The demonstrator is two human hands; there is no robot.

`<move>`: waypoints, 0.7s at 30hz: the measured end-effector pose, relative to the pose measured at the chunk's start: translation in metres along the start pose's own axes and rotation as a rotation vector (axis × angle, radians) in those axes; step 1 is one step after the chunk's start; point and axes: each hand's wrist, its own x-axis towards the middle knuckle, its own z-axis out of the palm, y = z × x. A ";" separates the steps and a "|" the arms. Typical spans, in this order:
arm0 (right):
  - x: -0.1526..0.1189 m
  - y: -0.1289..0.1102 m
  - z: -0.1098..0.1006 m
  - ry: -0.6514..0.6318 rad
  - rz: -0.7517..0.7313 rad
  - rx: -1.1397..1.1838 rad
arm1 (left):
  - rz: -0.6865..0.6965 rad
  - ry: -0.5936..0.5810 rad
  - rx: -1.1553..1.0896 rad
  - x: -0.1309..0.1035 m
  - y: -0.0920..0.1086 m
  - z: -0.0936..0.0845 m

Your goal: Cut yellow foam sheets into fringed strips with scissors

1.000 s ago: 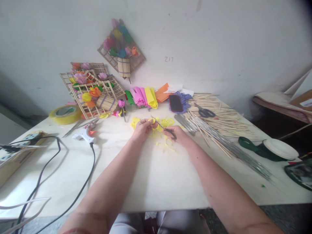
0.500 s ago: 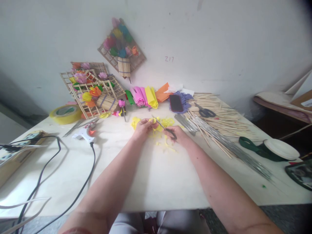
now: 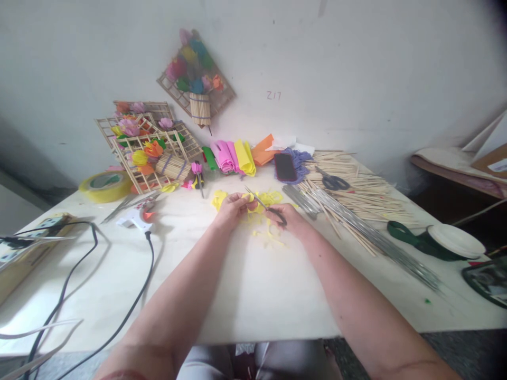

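Observation:
Near the middle of the white table (image 3: 253,295), my left hand (image 3: 234,207) pinches a small piece of yellow paper (image 3: 249,197). My right hand (image 3: 287,217) holds dark-handled scissors (image 3: 279,215), their blades pointing up and left at the yellow piece. Around and behind both hands lie yellow paper scraps (image 3: 272,197), with thin cut strips in front of them. More yellow paper (image 3: 218,199) lies just left of my left hand. Whether the blades touch the paper is too small to tell.
Framed paper flowers (image 3: 150,145), yellow tape (image 3: 106,186) and a corded glue gun (image 3: 138,217) are at left. Behind my hands are rolled papers (image 3: 233,157) and a phone (image 3: 285,167). Right: sticks (image 3: 372,198), wires (image 3: 368,240), spare scissors (image 3: 335,182), green ribbon (image 3: 412,237).
The whole view has shifted very slightly. Both hands keep nearly the same place, with the yellow piece and the scissors still in them.

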 end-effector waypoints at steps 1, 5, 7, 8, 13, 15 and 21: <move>0.000 0.000 0.000 0.000 -0.003 -0.001 | 0.002 0.007 -0.008 0.000 0.000 0.000; 0.000 -0.001 0.000 -0.010 -0.011 0.001 | 0.004 0.031 -0.023 0.000 0.001 0.001; -0.001 -0.001 0.000 -0.015 -0.002 0.007 | 0.010 0.042 -0.024 0.000 0.002 0.002; -0.001 -0.001 0.000 -0.014 0.000 0.004 | 0.014 0.047 -0.024 0.000 0.002 0.003; 0.001 0.000 0.001 -0.001 -0.006 -0.011 | 0.023 0.062 -0.036 0.000 0.001 0.002; 0.001 0.001 0.001 0.010 0.000 -0.017 | 0.023 0.046 -0.034 0.000 0.001 0.001; 0.000 0.000 0.001 0.025 0.004 0.012 | 0.016 0.017 -0.044 0.000 0.002 0.002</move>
